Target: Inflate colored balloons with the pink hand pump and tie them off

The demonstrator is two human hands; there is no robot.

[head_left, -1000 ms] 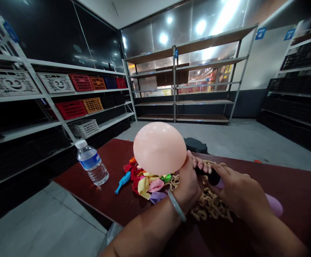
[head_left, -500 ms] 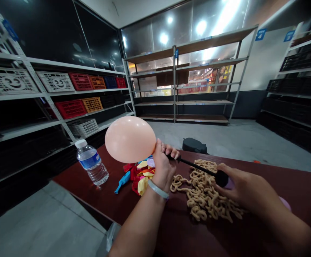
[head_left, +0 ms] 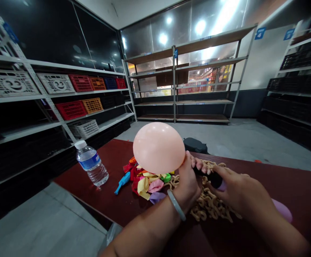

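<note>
A blown-up peach balloon point(head_left: 158, 147) sits at the top of my left hand point(head_left: 189, 180), whose fingers are closed round its neck and the black end of a balloon pump point(head_left: 215, 179). My right hand point(head_left: 237, 191) grips the pump's lilac part, close beside the left, and the pump's rod hardly shows. Behind the right wrist a lilac rounded end point(head_left: 282, 210) sticks out; I cannot tell whether it belongs to the pump. Below the peach balloon lies a pile of flat balloons point(head_left: 144, 185) in several colours. Tan rope-like coils point(head_left: 211, 205) lie under both hands.
On the left of the dark red table point(head_left: 91, 192) stands a water bottle point(head_left: 92, 163). A dark bag point(head_left: 195, 145) is beyond the far edge. Shelves with plastic crates point(head_left: 69, 109) line the left wall; a shelving rack point(head_left: 174, 85) stands at the back.
My left hand has moved right with the peach balloon, towards my right hand. The pump's black rod, long in view before, has slid in. More flat balloons are uncovered.
</note>
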